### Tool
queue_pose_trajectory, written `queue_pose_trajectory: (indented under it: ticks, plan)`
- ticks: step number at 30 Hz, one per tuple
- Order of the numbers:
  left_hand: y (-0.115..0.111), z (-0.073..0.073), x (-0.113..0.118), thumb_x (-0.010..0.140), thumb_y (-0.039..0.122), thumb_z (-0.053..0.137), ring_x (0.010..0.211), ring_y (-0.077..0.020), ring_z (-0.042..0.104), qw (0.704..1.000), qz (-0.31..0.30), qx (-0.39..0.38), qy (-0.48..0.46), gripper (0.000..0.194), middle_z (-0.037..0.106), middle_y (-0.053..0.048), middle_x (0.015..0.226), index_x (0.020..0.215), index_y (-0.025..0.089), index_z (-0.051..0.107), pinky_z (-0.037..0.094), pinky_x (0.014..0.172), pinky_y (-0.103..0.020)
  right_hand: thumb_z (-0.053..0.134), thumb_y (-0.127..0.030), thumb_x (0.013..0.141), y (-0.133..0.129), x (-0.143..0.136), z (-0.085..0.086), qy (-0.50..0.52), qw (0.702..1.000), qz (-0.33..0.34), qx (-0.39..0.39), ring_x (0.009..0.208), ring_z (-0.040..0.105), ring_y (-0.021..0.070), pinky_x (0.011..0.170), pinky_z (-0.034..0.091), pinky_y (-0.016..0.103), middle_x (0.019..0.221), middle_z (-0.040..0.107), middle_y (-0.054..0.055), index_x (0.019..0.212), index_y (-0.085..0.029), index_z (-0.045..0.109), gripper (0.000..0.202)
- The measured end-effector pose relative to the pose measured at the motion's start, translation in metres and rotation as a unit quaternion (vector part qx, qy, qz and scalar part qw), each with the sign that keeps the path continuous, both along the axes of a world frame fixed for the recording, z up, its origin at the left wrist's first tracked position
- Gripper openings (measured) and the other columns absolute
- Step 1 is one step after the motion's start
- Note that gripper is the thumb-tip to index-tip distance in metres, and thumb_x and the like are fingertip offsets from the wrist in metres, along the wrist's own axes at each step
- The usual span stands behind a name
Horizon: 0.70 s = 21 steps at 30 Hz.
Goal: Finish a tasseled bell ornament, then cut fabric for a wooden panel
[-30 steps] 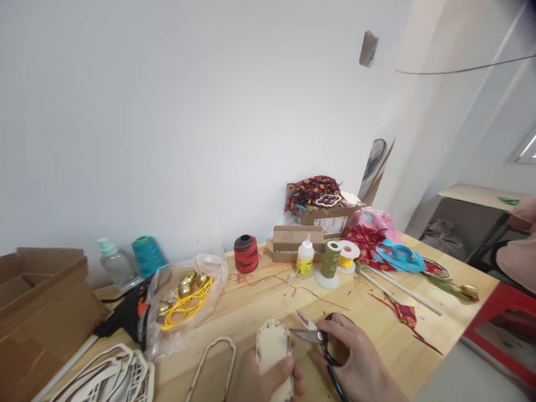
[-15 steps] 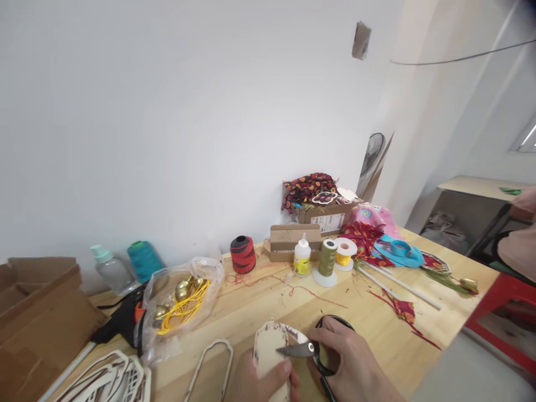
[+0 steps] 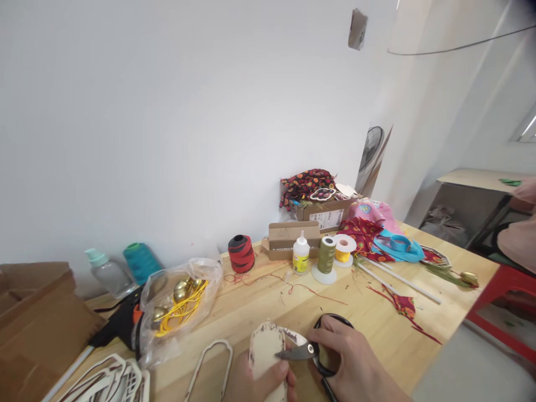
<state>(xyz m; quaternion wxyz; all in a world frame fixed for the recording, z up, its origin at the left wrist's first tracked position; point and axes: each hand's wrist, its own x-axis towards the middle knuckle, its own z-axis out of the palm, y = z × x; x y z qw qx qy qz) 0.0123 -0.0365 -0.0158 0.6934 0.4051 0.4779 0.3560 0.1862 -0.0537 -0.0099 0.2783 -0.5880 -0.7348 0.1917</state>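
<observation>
At the bottom centre my left hand [image 3: 262, 382] grips a cream flat piece [image 3: 267, 349] with dark marks along its edge, thumb on its face. To its right, my right hand [image 3: 355, 360] is closed round the black handles of the scissors [image 3: 310, 349]. Their blades are parted, one lying across the face of the piece and the other near its upper right edge. A thin cream frame [image 3: 211, 343] rests on the table [image 3: 301, 301] left of my left hand.
Behind stand a red thread cone [image 3: 241, 254], a glue bottle [image 3: 300, 255] and spools. Left are a bag of gold bells [image 3: 182, 301], a glue gun [image 3: 119, 321], stacked frames and a cardboard box [image 3: 42, 329]. Fabric and white sticks [image 3: 402, 283] lie right; a person sits at the far right.
The view has shifted slightly. My left hand and the cream piece have moved a little to the left; the scissors stay parted at the piece.
</observation>
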Motion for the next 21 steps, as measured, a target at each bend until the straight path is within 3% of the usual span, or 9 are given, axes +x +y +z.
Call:
queue_pose_trajectory:
  ticks: [8,14,21]
  plan:
    - [0.0024,0.0016,0.0006,0.048,0.043,0.074,0.042,-0.0137,0.055,1.000,0.019,-0.013,0.011,0.044,0.063,-0.002,0.050,0.074,0.011,0.059,0.041,0.034,-0.022,0.051,-0.014,0.061,-0.0002,-0.0006,-0.0063,0.013,1.000,-0.023,-0.004,0.064,0.052,0.0126,0.053,0.035,0.020,0.070,0.053,-0.002,0.081,-0.028,0.064,0.028]
    - [0.0027,0.0058,0.0002,0.047,0.046,0.074,0.041,-0.0126,0.053,0.999,0.014,-0.018,0.031,0.042,0.062,-0.004,0.050,0.063,0.010,0.059,0.041,0.036,-0.022,0.051,-0.016,0.063,0.0007,-0.0017,-0.0048,0.009,0.999,-0.033,-0.012,0.066,0.054,0.0138,0.054,0.036,0.021,0.071,0.054,-0.001,0.081,-0.028,0.065,0.026]
    - [0.0011,0.0062,-0.0031,0.045,0.045,0.075,0.040,-0.0138,0.054,0.999,0.014,-0.017,0.034,0.042,0.063,-0.005,0.047,0.065,0.010,0.062,0.041,0.040,-0.025,0.052,-0.015,0.060,0.0036,-0.0006,-0.0070,-0.005,0.998,-0.056,-0.033,0.070,0.057,0.0154,0.056,0.039,0.022,0.075,0.058,0.000,0.085,-0.029,0.065,0.031]
